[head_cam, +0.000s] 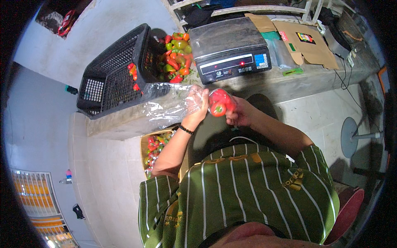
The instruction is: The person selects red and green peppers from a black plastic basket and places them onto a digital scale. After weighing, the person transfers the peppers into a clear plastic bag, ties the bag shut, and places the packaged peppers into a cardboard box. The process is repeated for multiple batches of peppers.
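A clear plastic bag (pixel 167 105) stretches out to the left from my left hand (pixel 198 100), which is closed around its gathered middle. Red peppers (pixel 219 102) fill the bag's right end, and my right hand (pixel 240 113) holds them from the right side. Loose red, orange and green peppers (pixel 178 59) lie heaped on the concrete counter behind the bag, between a black plastic crate and a digital scale (pixel 231 63). The scale's steel plate carries nothing, and red lights show on its display.
The tilted black crate (pixel 110 66) holds a few peppers. A cardboard box (pixel 144 152) of bagged peppers stands below the counter (pixel 297 85). Right of the scale lie flattened cardboard (pixel 297 40), plastic bags and a green box cutter (pixel 292 72). Cables hang over the counter's edge near a round metal base (pixel 349 137).
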Available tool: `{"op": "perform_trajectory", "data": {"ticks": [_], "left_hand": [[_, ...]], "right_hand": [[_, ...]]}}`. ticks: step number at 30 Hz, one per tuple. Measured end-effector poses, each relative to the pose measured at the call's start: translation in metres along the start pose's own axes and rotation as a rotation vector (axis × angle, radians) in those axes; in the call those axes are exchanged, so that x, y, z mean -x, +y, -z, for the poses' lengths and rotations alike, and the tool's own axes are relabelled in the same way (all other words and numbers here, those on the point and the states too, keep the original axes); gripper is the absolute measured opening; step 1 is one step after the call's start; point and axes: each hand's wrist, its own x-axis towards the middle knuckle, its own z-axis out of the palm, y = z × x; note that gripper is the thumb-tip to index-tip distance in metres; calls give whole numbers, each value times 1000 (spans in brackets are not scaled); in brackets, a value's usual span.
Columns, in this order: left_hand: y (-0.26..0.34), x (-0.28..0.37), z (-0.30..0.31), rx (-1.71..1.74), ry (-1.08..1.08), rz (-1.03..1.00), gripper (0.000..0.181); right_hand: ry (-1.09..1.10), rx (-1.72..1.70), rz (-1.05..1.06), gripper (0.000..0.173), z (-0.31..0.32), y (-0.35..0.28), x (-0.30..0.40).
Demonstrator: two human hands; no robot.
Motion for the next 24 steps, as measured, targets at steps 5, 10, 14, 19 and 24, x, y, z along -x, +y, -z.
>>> {"op": "perform_trajectory", "data": {"ticks": [5,10,14,19,24], "left_hand": [[-22,9,13,-27,-17,402,45],[-14,9,14,793,-99,910,40],[-12,10,9,956,-205,922,36],[-22,13,7,687,-172,918,42],[10,13,7,145,45,629,51]], "right_hand": [[176,560,358,42,-36,-19,11],[55,2610,657,58,-60,-40,10],[186,2544,643,84,-58,-37,4],[250,2107,634,88,-27,-30,-7],[256,1119,360,73,-13,-3,-14]]}}
